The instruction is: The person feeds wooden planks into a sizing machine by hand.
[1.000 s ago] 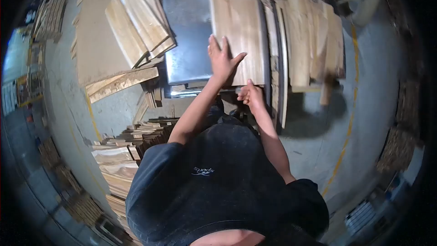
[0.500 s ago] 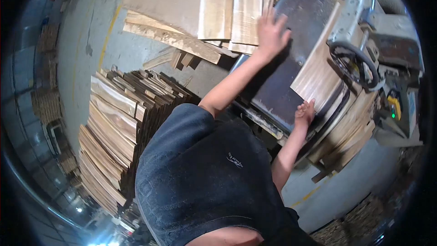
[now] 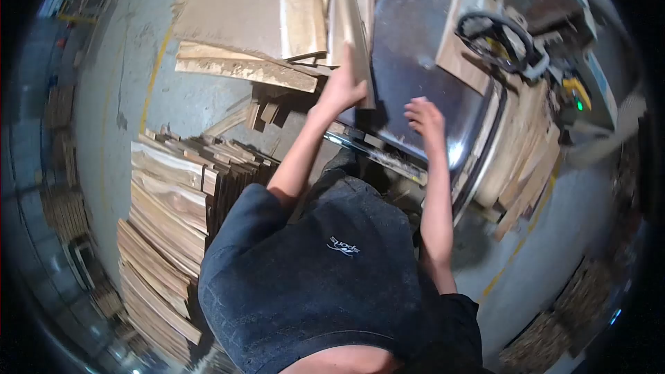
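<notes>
My left hand (image 3: 341, 88) grips the near end of a narrow wooden board (image 3: 357, 48), which is tipped up on its edge. Its fingers lie along one side of the board, partly hidden. Beside it a pale board (image 3: 302, 21) lies flat on the stack. My right hand (image 3: 427, 123) hovers above the dark metal machine table (image 3: 398, 62) with fingers loosely bent and apart, holding nothing. Farther right, another wooden board (image 3: 463, 66) rests on that table beneath a black handwheel (image 3: 495, 41).
A tall stack of boards (image 3: 166, 187) stands on the floor at left. A large brown panel (image 3: 228, 14) supports boards at the back. Wood pieces (image 3: 530, 166) hang along the machine's right side, below a yellow device with a green light (image 3: 576, 93).
My left hand has moved left and taken hold of a board, now tipped up. My right hand has left the board by the handwheel and moved left over the table.
</notes>
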The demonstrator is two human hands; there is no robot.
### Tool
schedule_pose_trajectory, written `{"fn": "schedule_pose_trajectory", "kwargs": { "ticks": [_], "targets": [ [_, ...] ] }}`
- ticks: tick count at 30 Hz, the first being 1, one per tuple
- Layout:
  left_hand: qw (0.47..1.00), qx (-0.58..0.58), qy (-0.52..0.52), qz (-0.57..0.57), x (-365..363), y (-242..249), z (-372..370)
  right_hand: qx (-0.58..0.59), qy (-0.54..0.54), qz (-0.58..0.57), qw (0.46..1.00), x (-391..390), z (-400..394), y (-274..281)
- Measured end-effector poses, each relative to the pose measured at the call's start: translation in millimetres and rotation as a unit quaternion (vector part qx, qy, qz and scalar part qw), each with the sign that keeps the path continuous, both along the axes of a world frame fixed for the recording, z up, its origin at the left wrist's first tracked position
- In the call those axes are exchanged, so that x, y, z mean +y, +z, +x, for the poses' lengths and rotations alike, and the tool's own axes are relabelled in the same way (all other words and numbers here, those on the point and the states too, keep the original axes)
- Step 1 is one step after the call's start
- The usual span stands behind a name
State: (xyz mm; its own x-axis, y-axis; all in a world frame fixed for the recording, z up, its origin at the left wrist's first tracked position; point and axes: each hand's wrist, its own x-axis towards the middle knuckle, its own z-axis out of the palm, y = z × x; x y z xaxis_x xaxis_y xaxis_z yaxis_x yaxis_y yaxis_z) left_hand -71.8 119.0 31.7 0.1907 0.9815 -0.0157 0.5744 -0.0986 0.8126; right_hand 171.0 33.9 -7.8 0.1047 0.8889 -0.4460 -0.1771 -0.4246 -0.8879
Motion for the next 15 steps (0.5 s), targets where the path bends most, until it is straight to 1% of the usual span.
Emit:
{"fn": "schedule_pose_trajectory", "kwargs": {
  "ticks": [1, 2, 3, 4, 5, 7, 8, 9, 10, 11, 13, 15],
  "targets": [
    [0.999, -0.044, -0.030, -0.002, -16, -5, -9, -0.015, 0.045, -0.011, 0.999, -18, -10, -7],
    [0.981, -0.155, -0.047, -0.108, -37, 2, -10, -0.110, 0.097, -0.032, 0.989, -36, -26, 9],
    [0.940, -0.258, -0.061, -0.215, -60, 9, -9, -0.178, 0.127, 0.055, 0.974, -59, -34, -5],
    [0.925, -0.280, -0.062, -0.248, -82, -12, -11, -0.165, 0.116, 0.026, 0.979, -82, -42, -9],
    [0.918, -0.265, -0.068, -0.286, -107, -19, -12, -0.149, 0.103, -0.004, 0.983, -106, -47, -13],
    [0.931, -0.222, -0.112, -0.268, -150, -52, -12, -0.032, 0.101, -0.073, 0.992, -155, -48, -43],
    [0.938, -0.177, -0.129, -0.269, -168, -62, -9, -0.012, 0.049, -0.111, 0.993, -184, -51, -52],
    [0.943, -0.135, -0.144, -0.269, -184, -72, -5, 0.001, 0.019, -0.137, 0.990, -209, -49, -56],
    [0.957, -0.103, -0.164, -0.217, -200, -75, 5, 0.108, 0.007, -0.171, 0.979, -231, -45, -66],
    [0.952, -0.105, -0.181, -0.223, -208, -80, 13, 0.215, -0.004, -0.200, 0.956, -252, -40, -76],
    [0.930, 0.055, -0.261, -0.252, -217, -64, 38, 0.194, -0.050, -0.202, 0.959, -279, -36, -74],
    [0.923, 0.047, -0.307, -0.229, -216, -74, 67, 0.172, -0.093, -0.201, 0.960, -290, -34, -76]
  ]
}}
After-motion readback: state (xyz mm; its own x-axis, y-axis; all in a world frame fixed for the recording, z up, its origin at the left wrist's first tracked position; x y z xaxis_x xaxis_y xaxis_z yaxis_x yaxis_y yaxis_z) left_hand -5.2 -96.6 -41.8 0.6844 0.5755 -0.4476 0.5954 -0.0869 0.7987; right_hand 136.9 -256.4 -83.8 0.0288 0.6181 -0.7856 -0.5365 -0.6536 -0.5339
